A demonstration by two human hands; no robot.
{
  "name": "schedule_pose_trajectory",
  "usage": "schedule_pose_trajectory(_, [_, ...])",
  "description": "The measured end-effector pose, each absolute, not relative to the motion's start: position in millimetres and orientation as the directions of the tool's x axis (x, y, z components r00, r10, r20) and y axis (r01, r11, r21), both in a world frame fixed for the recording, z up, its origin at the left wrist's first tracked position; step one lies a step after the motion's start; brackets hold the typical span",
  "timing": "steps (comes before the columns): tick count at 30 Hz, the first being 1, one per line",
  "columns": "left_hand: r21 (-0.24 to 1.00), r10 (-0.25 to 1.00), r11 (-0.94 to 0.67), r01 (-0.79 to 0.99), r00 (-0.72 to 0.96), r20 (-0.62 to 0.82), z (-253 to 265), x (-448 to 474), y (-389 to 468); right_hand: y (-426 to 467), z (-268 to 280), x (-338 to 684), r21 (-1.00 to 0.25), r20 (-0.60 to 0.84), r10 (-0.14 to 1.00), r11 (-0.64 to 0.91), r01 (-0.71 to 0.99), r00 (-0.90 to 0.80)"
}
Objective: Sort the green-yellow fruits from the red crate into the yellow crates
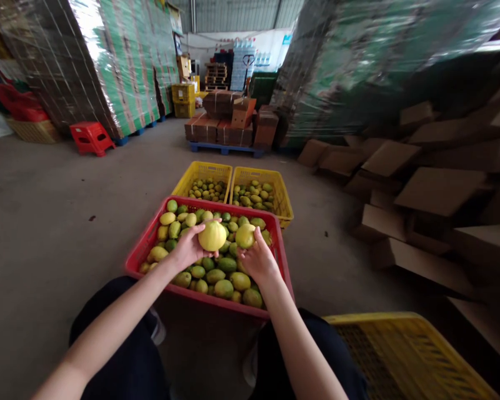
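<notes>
My left hand point(190, 244) is wrapped round a large pale yellow lemon point(212, 236). In my right hand point(258, 258) sits another lemon point(245, 236), yellow with a greenish tint, my thumb along its right side. Both are held up above a red crate point(135, 244), a small gap between them. Green and yellow lemons point(215, 276) of mixed size fill that crate, which stands in front of my knees. My hands and forearms cover part of the fruit beneath.
Two yellow crates point(286, 203) with more lemons stand just beyond the red one. Another yellow crate point(379, 319) is by my right knee. Open cardboard boxes point(441, 189) pile up at right. A red stool point(91, 138) and a blue pallet point(227, 149) with flattened cartons stand farther off.
</notes>
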State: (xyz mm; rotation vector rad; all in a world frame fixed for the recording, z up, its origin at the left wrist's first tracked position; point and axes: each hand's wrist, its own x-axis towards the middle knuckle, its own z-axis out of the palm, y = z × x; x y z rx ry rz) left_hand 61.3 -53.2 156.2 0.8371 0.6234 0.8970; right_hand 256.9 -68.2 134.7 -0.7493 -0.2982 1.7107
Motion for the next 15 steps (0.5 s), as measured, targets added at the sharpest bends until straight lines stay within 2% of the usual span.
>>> schedule_pose_trajectory(3, [0.71,0.861,0.467,-0.527,0.455,-0.228,146.3,68.4,-53.2,-70.1,137.3,255.6,-0.612,-0.2,0.979,-0.158,-0.775,-0.041])
schedule_pose_trajectory(6, [0.646,0.872,0.478,-0.596,0.41,-0.267,151.1,74.0,-47.5,-69.2,137.4,253.4,-0.634,-0.121,0.992,-0.112,-0.765,-0.044])
schedule_pose_trajectory(10, [0.604,0.914,0.406,-0.686,0.314,-0.258,166.5,82.8,-40.4,-68.1,136.4,243.0,-0.67,-0.113,0.986,-0.169,-0.723,-0.126])
schedule_pose_trajectory(13, [0.577,0.946,0.312,-0.755,0.189,-0.264,169.5,90.9,-37.3,-69.2,137.0,230.6,-0.699,-0.089,0.99,-0.141,-0.701,-0.11])
schedule_pose_trajectory(15, [0.569,0.955,0.28,-0.773,0.166,-0.244,167.8,96.7,-35.6,-68.5,137.2,223.4,-0.704,-0.086,0.991,-0.132,-0.697,-0.102])
